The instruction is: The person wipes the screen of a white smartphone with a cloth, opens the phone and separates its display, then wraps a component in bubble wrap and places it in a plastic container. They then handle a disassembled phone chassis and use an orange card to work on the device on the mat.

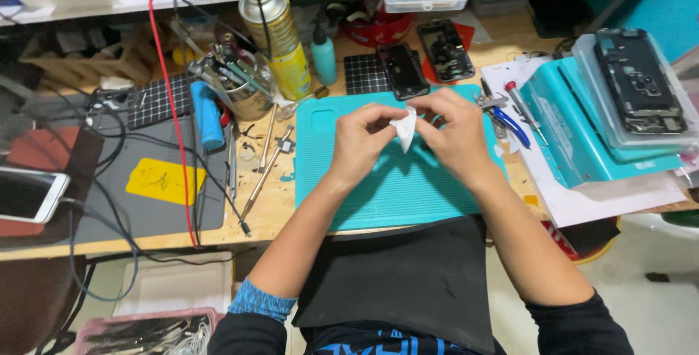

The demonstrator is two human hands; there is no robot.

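Over a teal work mat [364,195] on a crowded repair bench, the left hand [362,139] and right hand [455,133] meet, both pinching a small white wipe [404,130] between fingertips, held just above the mat. The wipe looks partly unfolded, not yet applied to anything. Two opened phones [403,69] lie untouched beyond the mat. Both forearms reach forward, wrists angled inward.

I see my two bare forearms. My left hand [362,139] comes from a blue patterned sleeve, pushed up high; my right hand [455,133] from a black one. My dark shirt shows blue print.
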